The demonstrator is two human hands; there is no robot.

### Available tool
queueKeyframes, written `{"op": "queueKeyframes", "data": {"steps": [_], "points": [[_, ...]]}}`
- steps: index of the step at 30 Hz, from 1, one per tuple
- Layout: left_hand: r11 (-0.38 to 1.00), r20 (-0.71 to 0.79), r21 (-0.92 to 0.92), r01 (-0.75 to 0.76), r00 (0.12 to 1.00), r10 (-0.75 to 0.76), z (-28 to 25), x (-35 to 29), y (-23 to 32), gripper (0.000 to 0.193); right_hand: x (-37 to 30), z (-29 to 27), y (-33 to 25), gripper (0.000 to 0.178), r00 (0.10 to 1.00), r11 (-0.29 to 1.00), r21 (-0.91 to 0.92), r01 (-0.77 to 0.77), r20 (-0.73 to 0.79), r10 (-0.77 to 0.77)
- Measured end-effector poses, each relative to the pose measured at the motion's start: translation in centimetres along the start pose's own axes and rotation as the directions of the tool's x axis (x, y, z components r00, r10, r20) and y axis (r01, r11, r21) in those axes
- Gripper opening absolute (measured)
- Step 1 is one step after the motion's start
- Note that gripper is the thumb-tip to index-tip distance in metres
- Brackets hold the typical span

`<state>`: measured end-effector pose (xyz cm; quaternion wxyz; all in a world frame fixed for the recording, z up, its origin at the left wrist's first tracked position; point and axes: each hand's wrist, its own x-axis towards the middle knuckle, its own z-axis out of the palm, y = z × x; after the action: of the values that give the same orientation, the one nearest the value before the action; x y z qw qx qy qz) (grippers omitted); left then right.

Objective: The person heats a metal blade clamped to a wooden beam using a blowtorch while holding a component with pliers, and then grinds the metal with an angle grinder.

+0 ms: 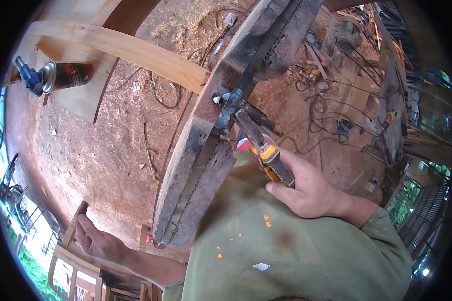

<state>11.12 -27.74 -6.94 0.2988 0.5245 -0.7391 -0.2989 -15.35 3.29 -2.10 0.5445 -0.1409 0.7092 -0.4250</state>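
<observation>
My right hand (314, 188) is closed around the yellow-and-black handles of a pair of pliers (268, 153). The pliers' jaws point up and left, beside the dark middle of a toothed saw blade (195, 188). That blade runs along a long, worn wooden block (183, 165) with a gap at its middle. Dark metal (231, 108) crosses the gap, and whether the jaws touch it I cannot tell. Off to the lower left, my left hand (98, 243) has its fingers around the upright post of a wooden chair (78, 213).
A blue torch head (31, 78) on a dark gas canister (74, 75) lies on boards at the upper left. A wooden beam (120, 45) reaches the block. Cables (314, 115), power tools (309, 75) and a motor (349, 35) lie on the reddish, shaving-strewn ground.
</observation>
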Motion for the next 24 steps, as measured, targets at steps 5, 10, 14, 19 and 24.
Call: {"op": "queueKeyframes", "data": {"steps": [5, 10, 14, 19, 24], "points": [[0.999, -0.008, 0.029, -0.026, 1.0, 0.026, 0.0, -0.5, 0.5, 0.033, 0.4, 0.2, -0.1, 0.056, 0.995, 0.978, -0.186, 0.099, 0.044, -0.093], [0.999, -0.024, 0.046, -0.023, 0.999, 0.024, -0.1, -0.9, 0.8, 0.033, -0.8, -0.8, -0.7, 0.053, 0.998, 0.993, -0.104, -0.052, 0.011, 0.054], [1.0, -0.054, -0.009, -0.015, 0.998, 0.014, -0.6, -1.4, 0.4, 0.033, -1.0, -1.5, -1.2, 0.056, 0.995, 0.999, -0.034, -0.015, -0.101, 0.012], [0.999, -0.116, -0.037, 0.02, 0.993, -0.024, -1.0, -2.4, 0.5, 0.034, -0.7, -2.1, -2.4, 0.06, 0.997, 0.997, -0.039, -0.063, -0.051, 0.061], [0.996, -0.126, -0.068, 0.06, 0.99, -0.068, -1.4, -3.9, -0.1, 0.034, 0.2, -1.7, -3.4, 0.049, 0.999, 0.999, -0.049, -0.015, -0.04, 0.013]]}}
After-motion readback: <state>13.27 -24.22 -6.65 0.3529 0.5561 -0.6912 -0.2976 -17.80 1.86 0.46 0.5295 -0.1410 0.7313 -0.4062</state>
